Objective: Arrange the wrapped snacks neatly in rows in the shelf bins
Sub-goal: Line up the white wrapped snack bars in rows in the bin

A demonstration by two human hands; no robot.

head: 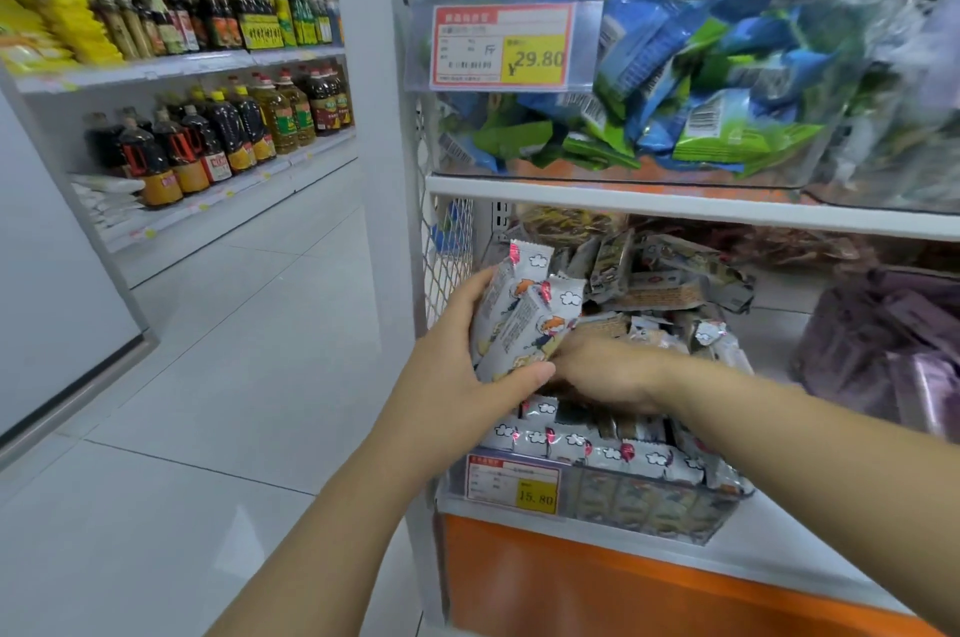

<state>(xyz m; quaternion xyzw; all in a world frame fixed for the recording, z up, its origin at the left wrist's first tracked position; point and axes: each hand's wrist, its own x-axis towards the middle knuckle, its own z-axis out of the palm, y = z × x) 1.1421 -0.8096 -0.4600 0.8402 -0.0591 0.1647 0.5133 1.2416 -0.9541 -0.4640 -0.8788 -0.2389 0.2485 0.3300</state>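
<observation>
Left hand (pixel 467 366) is holding two white wrapped snacks (pixel 524 314) just above the lower bin (pixel 649 506), grip pinching them between thumb and fingers. Right hand (pixel 608 376) is reaching into that bin; its grip is hiding behind the snacks, cannot tell. Above the bin, blue-green packets (pixel 675 64) are piling. Left of the bin, white tiled floor (pixel 234 350) and bottle shelves (pixel 208 137) are showing.

Right hand (pixel 605 374) partly behind held snacks (pixel 524 314)

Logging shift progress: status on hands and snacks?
Left hand grips two white snack packs. Right hand in the lower bin, grip unclear. Front row neat, rear pile loose.
</observation>
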